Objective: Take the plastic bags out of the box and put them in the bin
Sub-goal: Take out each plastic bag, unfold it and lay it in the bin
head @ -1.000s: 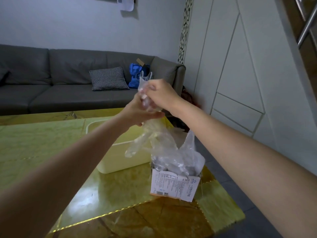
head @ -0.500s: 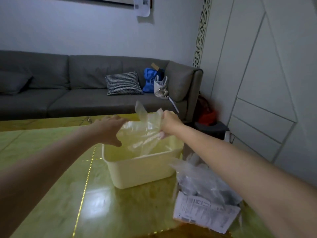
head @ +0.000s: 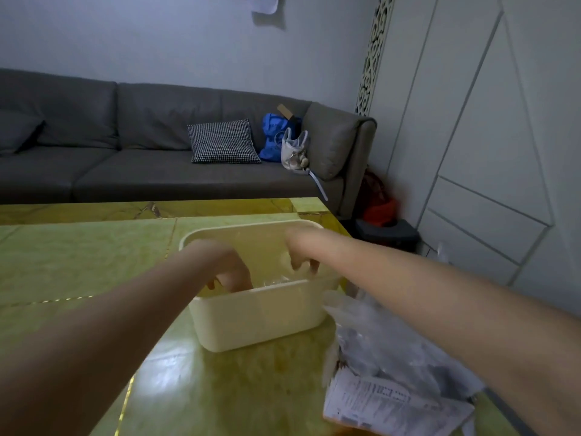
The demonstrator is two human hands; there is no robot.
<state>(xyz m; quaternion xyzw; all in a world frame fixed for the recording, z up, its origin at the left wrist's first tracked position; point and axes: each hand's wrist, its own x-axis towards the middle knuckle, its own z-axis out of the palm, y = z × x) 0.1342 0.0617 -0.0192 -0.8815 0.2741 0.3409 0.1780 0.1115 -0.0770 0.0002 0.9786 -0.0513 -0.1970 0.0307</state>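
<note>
The plastic bags [head: 377,335] mostly lay heaped on the box [head: 386,404] at the table's right edge, under the right forearm; one clear bag [head: 276,280] sat low inside the bin [head: 257,322], barely showing above the near wall. The green-gold table [head: 78,262] carried both bin and box, the bin just left of the box. Half a second earlier that bag was stretched between both hands above the rim; now it had gone down inside. The left hand [head: 229,265] had dropped into the bin with its fingers curled downward, and the right hand [head: 301,250] reached in likewise, fingers bent toward the bag; blur hid whether either gripped it. The box's white shipping label [head: 374,401] carried dense print, too smeared to read.
</note>
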